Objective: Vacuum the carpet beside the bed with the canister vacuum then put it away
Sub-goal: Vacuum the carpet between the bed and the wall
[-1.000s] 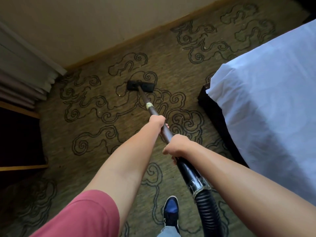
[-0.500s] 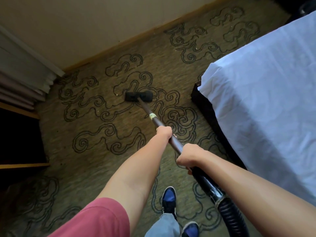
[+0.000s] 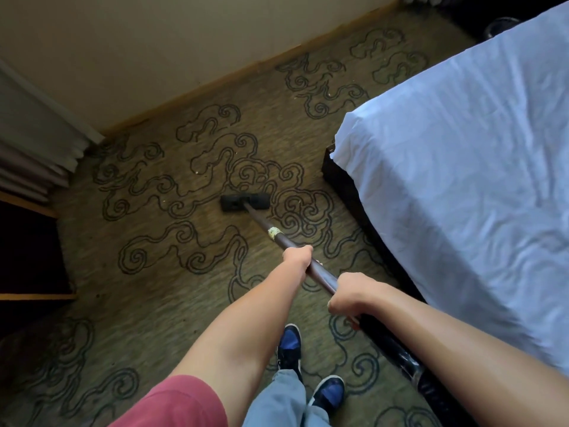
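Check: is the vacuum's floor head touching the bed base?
Apart. The head view shows the floor head flat on the carpet, with a clear strip of patterned carpet between it and the dark bed base.

Olive-brown carpet [image 3: 147, 306] with dark swirling cloud outlines, black vacuum floor head [image 3: 244, 202] resting flat on it near the middle, dark bed base [image 3: 345, 183] standing on it at right, two blue-and-black shoes [image 3: 289, 345] planted at the bottom
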A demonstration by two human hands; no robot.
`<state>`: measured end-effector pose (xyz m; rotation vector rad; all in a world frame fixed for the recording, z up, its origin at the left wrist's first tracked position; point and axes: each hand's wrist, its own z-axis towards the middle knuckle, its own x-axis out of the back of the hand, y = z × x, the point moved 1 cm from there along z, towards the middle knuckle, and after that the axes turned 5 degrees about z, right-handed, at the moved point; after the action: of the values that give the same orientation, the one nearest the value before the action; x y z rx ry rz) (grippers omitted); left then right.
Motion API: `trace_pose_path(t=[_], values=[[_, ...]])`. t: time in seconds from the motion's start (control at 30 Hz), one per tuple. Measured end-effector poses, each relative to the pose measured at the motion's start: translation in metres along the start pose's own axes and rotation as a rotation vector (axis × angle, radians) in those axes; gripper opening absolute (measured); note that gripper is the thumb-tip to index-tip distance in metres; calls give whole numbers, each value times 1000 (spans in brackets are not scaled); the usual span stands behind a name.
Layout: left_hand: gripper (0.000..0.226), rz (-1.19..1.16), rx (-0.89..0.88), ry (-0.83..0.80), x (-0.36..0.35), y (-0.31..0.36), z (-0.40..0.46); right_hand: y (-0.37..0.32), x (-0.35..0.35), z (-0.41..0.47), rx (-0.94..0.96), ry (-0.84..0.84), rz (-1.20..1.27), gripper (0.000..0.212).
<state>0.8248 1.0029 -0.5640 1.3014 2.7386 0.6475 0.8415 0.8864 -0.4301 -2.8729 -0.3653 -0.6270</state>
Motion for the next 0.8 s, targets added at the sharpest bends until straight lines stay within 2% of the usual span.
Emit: trace_pose_path(t=[0.2, 0.23, 0.33, 0.43, 0.5, 0.7, 0.8], values=[[45, -42, 51, -20, -36, -35, -26, 49, -6, -31, -13, -8, -92, 34], [43, -52, 64, -23, -41, -41, -30, 59, -8, -38, -16, -25, -80, 34], [30, -9, 66, -30, -56, -56, -38, 91, -11, -57, -31, -70, 8, 13], [16, 15, 73, -52, -78, -75, -53, 122, -12, -76, -32, -77, 5, 18], [18, 30, 66, -29, -95, -88, -61, 139, -15, -86, -29, -81, -4, 22], [20, 26, 25, 0, -135, -103, -85, 180, -2, -104, -34, -103, -8, 13], [34, 34, 19, -59, -152, -100, -96, 200, 6, -111, -41, -69, -24, 19]])
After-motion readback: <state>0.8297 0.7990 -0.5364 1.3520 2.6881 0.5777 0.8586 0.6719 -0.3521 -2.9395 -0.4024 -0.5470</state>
